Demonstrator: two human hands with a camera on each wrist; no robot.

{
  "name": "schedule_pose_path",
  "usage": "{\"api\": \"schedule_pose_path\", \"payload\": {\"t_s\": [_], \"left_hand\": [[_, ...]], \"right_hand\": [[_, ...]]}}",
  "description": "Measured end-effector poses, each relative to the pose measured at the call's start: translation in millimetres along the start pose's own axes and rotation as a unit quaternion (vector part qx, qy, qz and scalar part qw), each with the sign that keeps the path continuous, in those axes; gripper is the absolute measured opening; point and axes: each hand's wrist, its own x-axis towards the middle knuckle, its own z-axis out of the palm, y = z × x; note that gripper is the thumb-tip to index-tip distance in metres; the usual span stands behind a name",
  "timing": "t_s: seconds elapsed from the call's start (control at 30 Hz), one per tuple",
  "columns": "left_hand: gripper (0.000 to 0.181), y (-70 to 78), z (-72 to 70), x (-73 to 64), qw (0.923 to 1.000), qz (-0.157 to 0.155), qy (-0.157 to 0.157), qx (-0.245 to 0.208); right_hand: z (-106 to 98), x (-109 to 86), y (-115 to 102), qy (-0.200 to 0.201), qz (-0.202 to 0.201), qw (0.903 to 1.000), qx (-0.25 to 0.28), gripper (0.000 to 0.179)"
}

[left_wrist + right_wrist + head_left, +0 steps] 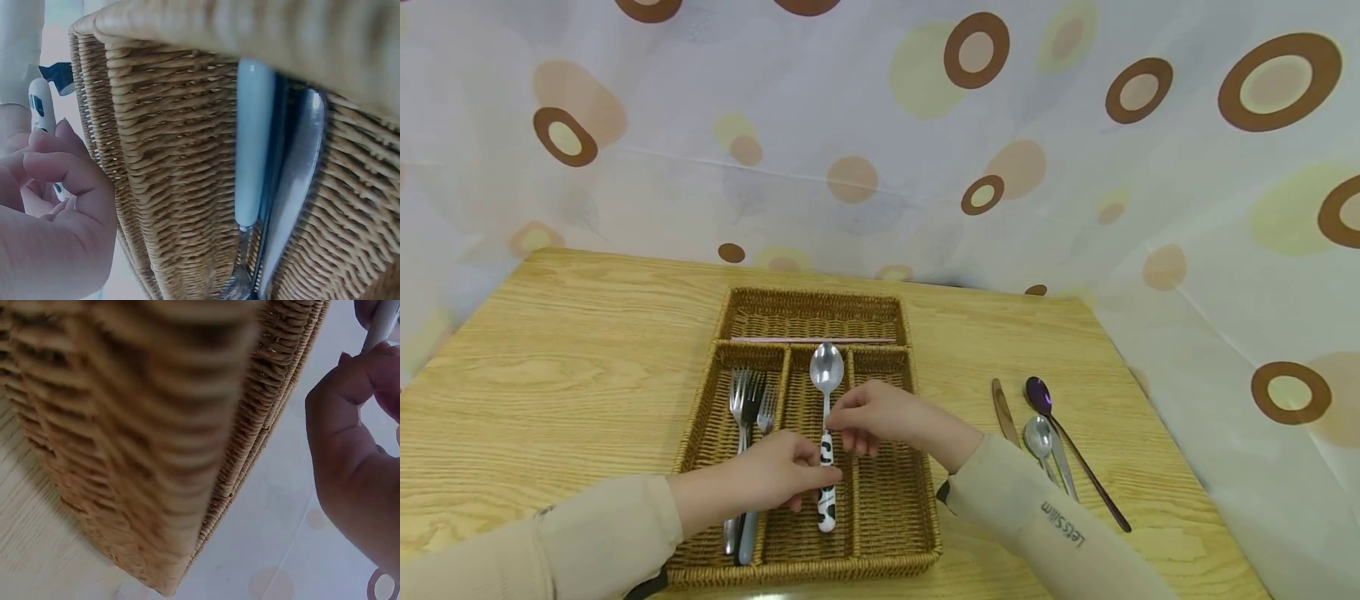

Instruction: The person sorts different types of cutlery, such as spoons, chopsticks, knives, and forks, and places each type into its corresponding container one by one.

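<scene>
A spoon (pixel 827 367) with a metal bowl and a black-and-white patterned handle is held upright in line with the middle compartment of a wicker tray (pixel 805 571). My left hand (pixel 778 471) pinches the patterned handle, also visible in the left wrist view as a white handle (pixel 41 106) behind curled fingers. Higher up, around the spoon's neck, my right hand (pixel 880 417) pinches it between thumb and fingers. Several forks (pixel 747 396) lie in the left compartment, partly covered by my left hand. In the left wrist view, a pale blue fork handle (pixel 253 144) shows among them.
Thin pinkish sticks (pixel 812 340) lie across the tray's rear compartment. To the right on the wooden table (pixel 565 358) are a knife (pixel 1003 408), a small spoon (pixel 1039 435), a purple long-handled spoon (pixel 1082 458) and another silver handle (pixel 1064 467). Patterned cloth (pixel 850 108) hangs behind.
</scene>
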Motion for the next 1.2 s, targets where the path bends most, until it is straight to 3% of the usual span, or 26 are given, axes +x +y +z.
{"api": "schedule_pose_path", "payload": {"t_s": [0.3,0.57,0.67,0.83,1.0,1.1,1.2], "left_hand": [[0.034,-5.8,-7.0,-4.6,0.9996,-0.026,-0.002,0.011],[0.036,-2.9,-10.7,-2.8,0.9968,-0.076,0.010,0.023],[0.026,-2.3,-9.4,0.1,0.9954,-0.092,0.017,0.023],[0.063,1.6,-3.4,7.8,0.9920,-0.089,0.022,0.086],[0.065,7.1,4.3,15.1,0.9767,-0.048,-0.004,0.209],[0.065,7.7,11.1,17.7,0.9589,-0.029,-0.006,0.282],[0.053,6.6,18.5,19.2,0.9390,-0.019,0.002,0.343]], "right_hand": [[-18,-10.6,14,0.011,0.002,0.9999,0.013,0.030],[-40,-26.0,28,0.012,0.009,0.9989,0.045,0.037],[-48,-32.0,32,0.016,0.006,0.9986,0.049,0.038],[-63,-43.9,47,0.042,0.009,0.9979,0.047,0.038],[-81,-57.0,65,0.082,0.029,0.9951,0.047,0.039],[-89,-63.7,74,0.094,0.037,0.9938,0.046,0.040],[-95,-69.3,80,0.105,0.043,0.9927,0.041,0.041]]}}
